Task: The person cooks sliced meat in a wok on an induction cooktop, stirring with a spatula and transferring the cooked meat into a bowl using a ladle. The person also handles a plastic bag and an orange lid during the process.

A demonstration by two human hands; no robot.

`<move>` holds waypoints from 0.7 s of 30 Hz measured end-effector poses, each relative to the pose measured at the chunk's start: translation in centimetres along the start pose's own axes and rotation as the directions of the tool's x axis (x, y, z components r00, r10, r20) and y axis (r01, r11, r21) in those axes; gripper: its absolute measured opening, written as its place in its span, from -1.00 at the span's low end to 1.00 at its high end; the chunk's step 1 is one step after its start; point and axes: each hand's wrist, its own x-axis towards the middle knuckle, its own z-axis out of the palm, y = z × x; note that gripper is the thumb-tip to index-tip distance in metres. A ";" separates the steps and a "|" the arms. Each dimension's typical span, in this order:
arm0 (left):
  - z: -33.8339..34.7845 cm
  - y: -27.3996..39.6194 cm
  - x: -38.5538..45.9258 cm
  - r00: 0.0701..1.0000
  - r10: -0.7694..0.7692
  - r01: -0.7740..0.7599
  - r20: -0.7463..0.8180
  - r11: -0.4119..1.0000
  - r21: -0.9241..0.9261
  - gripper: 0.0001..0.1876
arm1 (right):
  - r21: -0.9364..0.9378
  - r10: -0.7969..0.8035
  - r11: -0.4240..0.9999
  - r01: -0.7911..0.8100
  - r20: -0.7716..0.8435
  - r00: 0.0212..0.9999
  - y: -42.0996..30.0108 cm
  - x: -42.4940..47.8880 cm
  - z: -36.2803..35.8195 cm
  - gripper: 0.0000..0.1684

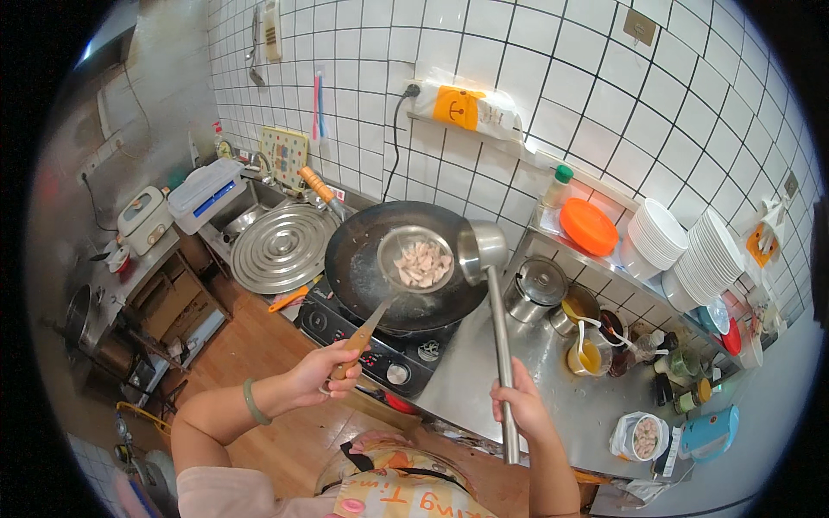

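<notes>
My left hand (333, 370) grips the wooden handle of a strainer ladle (388, 249). Pale pieces of meat (422, 264) lie in its round bowl, which is over the black wok (363, 285). In my right hand (521, 401) is the long steel handle of a deep ladle (487, 243). The bowl of that ladle overlaps the wok's right rim in the picture; its contents are hidden. The wok sits on a black induction cooker (408, 349), its wooden handle (317, 186) pointing to the back left.
A ridged steel lid (283, 249) lies left of the wok, near the sink (259, 197). On the right counter stand a lidded steel pot (537, 288), a container of yellow liquid (589, 356) and a tub of pale food pieces (647, 437). Stacked white bowls (703, 259) line the shelf.
</notes>
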 end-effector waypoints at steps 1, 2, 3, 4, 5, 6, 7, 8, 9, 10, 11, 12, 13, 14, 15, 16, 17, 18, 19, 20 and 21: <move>0.1 -0.3 -0.4 0.998 0.060 -0.057 -0.028 0.995 0.086 -0.71 | 0.096 0.046 0.994 -0.050 0.040 0.998 -0.2 0.5 0.7 -0.42; 0.2 -0.5 -0.4 0.988 0.122 -0.085 -0.098 0.943 0.322 -0.68 | 0.188 0.089 0.977 -0.103 0.083 0.993 -0.5 1.0 1.3 -0.43; 0.3 -0.7 -0.3 0.969 0.197 -0.087 -0.151 0.838 0.539 -0.65 | 0.273 0.129 0.948 -0.160 0.130 0.983 -0.7 1.3 1.8 -0.45; 0.1 -0.9 -0.2 0.942 0.280 -0.061 -0.186 0.686 0.725 -0.62 | 0.450 0.108 0.871 -0.197 0.215 0.971 -0.2 1.9 1.8 -0.48; -1.0 -1.5 0.4 0.884 0.454 -0.141 -0.110 0.483 0.864 -0.60 | 0.574 0.097 0.779 -0.252 0.287 0.953 0.3 2.4 1.9 -0.49; -2.7 -2.3 1.3 0.805 0.593 -0.183 0.004 0.242 0.953 -0.58 | 0.679 0.075 0.665 -0.310 0.353 0.933 0.7 2.9 2.0 -0.50; -3.2 -2.5 1.6 0.714 0.685 -0.187 0.147 -0.015 0.982 -0.56 | 0.761 0.044 0.533 -0.369 0.411 0.911 1.0 3.2 2.2 -0.51; -3.4 -2.5 1.4 0.730 0.676 -0.099 0.100 -0.040 0.994 -0.55 | 0.796 0.025 0.454 -0.401 0.439 0.898 1.0 3.2 2.3 -0.51; -2.9 -2.3 1.0 0.743 0.668 -0.012 0.050 -0.062 0.998 -0.54 | 0.821 0.006 0.372 -0.432 0.464 0.886 1.0 3.3 2.2 -0.51; -2.7 -2.1 0.8 0.752 0.659 0.075 0.001 -0.086 0.994 -0.53 | 0.840 -0.015 0.287 -0.461 0.485 0.874 1.0 3.3 2.2 -0.51; -3.0 -1.9 0.7 0.730 0.683 0.091 0.009 -0.110 0.990 -0.53 | 0.834 -0.018 0.337 -0.437 0.470 0.883 0.9 3.1 2.0 -0.51; -3.4 -1.8 0.6 0.708 0.706 0.106 0.019 -0.132 0.985 -0.53 | 0.825 -0.022 0.388 -0.412 0.455 0.890 0.9 2.7 1.7 -0.51; -3.5 -1.5 0.6 0.686 0.727 0.121 0.031 -0.155 0.980 -0.53 | 0.814 -0.026 0.437 -0.383 0.437 0.899 1.0 2.4 1.3 -0.51; -3.4 -1.1 0.5 0.679 0.734 0.118 0.018 -0.133 0.984 -0.56 | 0.786 -0.008 0.518 -0.338 0.400 0.916 1.0 2.0 0.9 -0.47; -3.7 -0.6 0.8 0.670 0.742 0.091 0.023 -0.113 0.989 -0.58 | 0.754 -0.005 0.594 -0.281 0.352 0.936 0.7 1.5 0.7 -0.45; -4.5 -0.2 1.1 0.660 0.751 0.070 0.022 -0.090 0.993 -0.59 | 0.713 -0.004 0.663 -0.229 0.309 0.951 0.4 0.9 0.7 -0.43; -5.6 0.2 1.7 0.650 0.759 0.047 0.022 -0.069 0.996 -0.61 | 0.664 -0.007 0.727 -0.175 0.263 0.965 0.1 0.4 0.5 -0.41; -7.5 0.3 2.8 0.632 0.774 0.027 0.045 -0.080 0.996 -0.63 | 0.630 0.002 0.763 -0.145 0.223 0.975 0.0 0.1 0.3 -0.40; -8.5 0.5 3.8 0.638 0.768 0.020 0.054 -0.086 0.996 -0.62 | 0.624 -0.013 0.772 -0.119 0.203 0.979 0.0 0.0 0.1 -0.40; -9.3 0.7 4.6 0.645 0.762 0.014 0.062 -0.093 0.996 -0.62 | 0.618 -0.028 0.780 -0.094 0.184 0.983 0.0 -0.2 -0.1 -0.40; -9.6 1.0 5.6 0.651 0.755 0.003 0.076 -0.103 0.995 -0.61 | 0.612 -0.047 0.789 -0.062 0.162 0.986 -0.1 -0.3 -0.3 -0.40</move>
